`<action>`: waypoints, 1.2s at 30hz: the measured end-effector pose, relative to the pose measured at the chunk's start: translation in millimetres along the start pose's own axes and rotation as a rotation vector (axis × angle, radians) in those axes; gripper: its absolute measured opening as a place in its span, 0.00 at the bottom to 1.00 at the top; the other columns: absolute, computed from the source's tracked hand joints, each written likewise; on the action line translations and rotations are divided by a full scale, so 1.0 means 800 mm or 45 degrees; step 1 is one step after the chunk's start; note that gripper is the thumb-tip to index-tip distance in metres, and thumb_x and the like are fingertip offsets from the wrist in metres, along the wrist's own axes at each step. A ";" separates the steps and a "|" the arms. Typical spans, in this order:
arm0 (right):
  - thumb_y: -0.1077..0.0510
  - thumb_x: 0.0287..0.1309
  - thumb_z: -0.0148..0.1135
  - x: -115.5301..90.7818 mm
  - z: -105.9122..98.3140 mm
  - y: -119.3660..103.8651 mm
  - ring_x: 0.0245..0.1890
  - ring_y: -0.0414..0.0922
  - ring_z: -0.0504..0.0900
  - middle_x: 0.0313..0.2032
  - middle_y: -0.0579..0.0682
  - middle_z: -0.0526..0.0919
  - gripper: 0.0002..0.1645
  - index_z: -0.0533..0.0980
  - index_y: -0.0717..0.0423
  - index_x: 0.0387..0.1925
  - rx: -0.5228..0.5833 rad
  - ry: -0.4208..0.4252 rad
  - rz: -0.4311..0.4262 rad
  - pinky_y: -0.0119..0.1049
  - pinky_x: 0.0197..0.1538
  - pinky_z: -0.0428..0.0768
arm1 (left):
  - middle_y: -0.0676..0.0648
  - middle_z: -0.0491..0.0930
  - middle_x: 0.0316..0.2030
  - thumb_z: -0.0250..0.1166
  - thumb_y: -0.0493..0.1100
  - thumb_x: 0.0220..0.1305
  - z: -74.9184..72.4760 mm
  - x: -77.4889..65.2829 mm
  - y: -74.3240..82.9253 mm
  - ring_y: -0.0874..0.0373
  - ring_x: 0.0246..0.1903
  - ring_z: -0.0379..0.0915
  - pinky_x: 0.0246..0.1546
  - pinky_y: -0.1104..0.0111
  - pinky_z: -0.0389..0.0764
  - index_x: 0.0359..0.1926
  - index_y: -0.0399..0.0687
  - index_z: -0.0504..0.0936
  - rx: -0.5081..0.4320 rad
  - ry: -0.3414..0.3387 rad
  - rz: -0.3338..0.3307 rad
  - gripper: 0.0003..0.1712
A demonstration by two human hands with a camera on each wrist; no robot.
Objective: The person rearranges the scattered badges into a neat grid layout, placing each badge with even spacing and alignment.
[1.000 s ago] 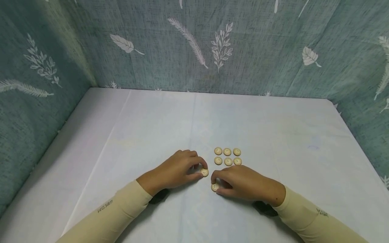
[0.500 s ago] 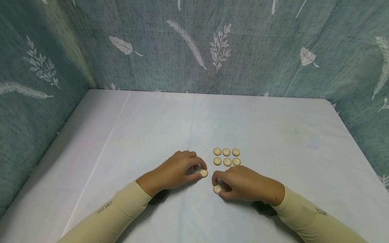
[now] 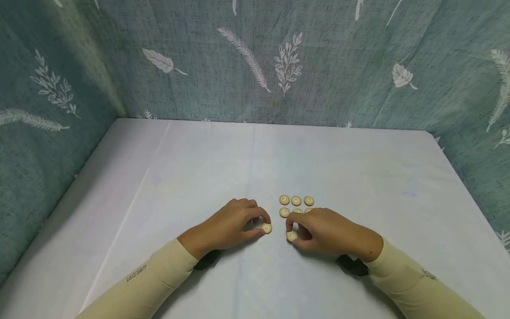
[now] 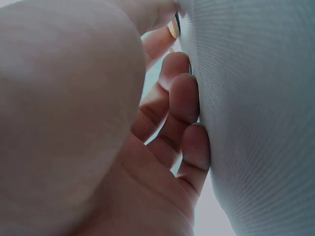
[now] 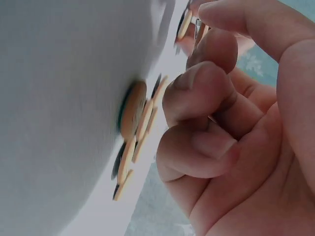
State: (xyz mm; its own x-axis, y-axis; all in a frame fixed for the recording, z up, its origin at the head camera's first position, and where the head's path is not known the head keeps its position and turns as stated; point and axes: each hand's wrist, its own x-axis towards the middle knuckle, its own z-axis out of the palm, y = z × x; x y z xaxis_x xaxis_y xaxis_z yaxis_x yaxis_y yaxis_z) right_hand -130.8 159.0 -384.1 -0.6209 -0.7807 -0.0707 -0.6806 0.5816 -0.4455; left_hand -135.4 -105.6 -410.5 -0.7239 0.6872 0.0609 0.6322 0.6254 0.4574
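Thumb and index finger of my left hand (image 3: 233, 225) pinch a pale round wooden button (image 3: 266, 228) down at the white cloth; its edge (image 4: 173, 27) shows between the fingertips in the left wrist view. To the right, my right hand (image 3: 326, 231) pinches a second wooden button (image 3: 291, 236) by its edge, close over the cloth. Just beyond the right hand lie two short rows of similar buttons. The far row (image 3: 296, 200) shows whole. In the near row the left button (image 3: 284, 212) is fully visible, and the right hand partly covers the others.
A white cloth (image 3: 191, 164) covers the table. Green leaf-patterned fabric (image 3: 338, 66) hangs along the back and both sides. In the right wrist view the row buttons (image 5: 133, 110) lie flat beside the curled fingers.
My right hand has slid its button away from me and slightly right, closer to the near row, and now overlaps part of that row. The left hand stays in place with its button.
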 end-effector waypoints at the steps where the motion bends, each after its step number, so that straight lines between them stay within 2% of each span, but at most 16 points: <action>1: 0.56 0.58 0.67 0.000 -0.001 0.001 0.19 0.26 0.64 0.17 0.32 0.68 0.08 0.76 0.45 0.39 -0.005 -0.001 0.010 0.25 0.26 0.66 | 0.61 0.75 0.32 0.69 0.51 0.64 0.000 0.000 0.000 0.67 0.33 0.66 0.44 0.64 0.70 0.46 0.65 0.84 0.001 0.003 -0.002 0.09; 8: 0.57 0.58 0.67 -0.002 -0.002 0.012 0.19 0.26 0.64 0.17 0.32 0.68 0.08 0.76 0.45 0.38 -0.004 0.011 0.045 0.25 0.26 0.66 | 0.60 0.76 0.32 0.70 0.51 0.63 0.004 -0.001 0.000 0.66 0.35 0.69 0.46 0.62 0.71 0.46 0.65 0.84 0.002 -0.004 -0.015 0.10; 15: 0.58 0.57 0.68 -0.002 -0.006 0.019 0.19 0.26 0.65 0.17 0.32 0.70 0.08 0.76 0.44 0.36 -0.002 0.033 0.066 0.26 0.26 0.66 | 0.61 0.75 0.32 0.70 0.51 0.63 0.001 0.000 0.000 0.66 0.32 0.65 0.45 0.63 0.70 0.45 0.65 0.84 0.013 0.010 -0.002 0.10; 22: 0.58 0.59 0.67 0.001 -0.004 0.022 0.18 0.26 0.64 0.16 0.32 0.69 0.06 0.77 0.46 0.37 0.022 0.002 0.084 0.25 0.25 0.66 | 0.62 0.75 0.32 0.69 0.52 0.64 0.000 0.000 0.000 0.67 0.32 0.64 0.44 0.64 0.69 0.46 0.66 0.84 0.002 -0.015 -0.016 0.10; 29: 0.58 0.60 0.67 0.001 -0.005 0.023 0.18 0.27 0.64 0.16 0.32 0.69 0.06 0.77 0.46 0.38 0.019 0.000 0.105 0.26 0.25 0.66 | 0.61 0.75 0.31 0.70 0.51 0.63 0.000 0.001 0.001 0.67 0.32 0.65 0.44 0.64 0.70 0.45 0.65 0.85 0.012 0.016 -0.001 0.10; 36: 0.57 0.61 0.66 0.001 -0.002 0.024 0.18 0.27 0.65 0.16 0.32 0.70 0.06 0.77 0.45 0.38 0.042 -0.023 0.131 0.26 0.26 0.67 | 0.61 0.73 0.30 0.71 0.51 0.62 0.002 -0.001 0.001 0.67 0.31 0.64 0.41 0.67 0.68 0.45 0.65 0.84 0.038 0.015 0.017 0.10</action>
State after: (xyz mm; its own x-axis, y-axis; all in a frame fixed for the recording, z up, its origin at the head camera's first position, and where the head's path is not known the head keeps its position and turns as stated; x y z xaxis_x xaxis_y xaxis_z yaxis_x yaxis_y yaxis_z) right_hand -144.6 169.9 -391.3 -0.6795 -0.7215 -0.1333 -0.6002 0.6511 -0.4645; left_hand -133.9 -104.8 -411.3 -0.7182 0.6915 0.0773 0.6497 0.6268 0.4301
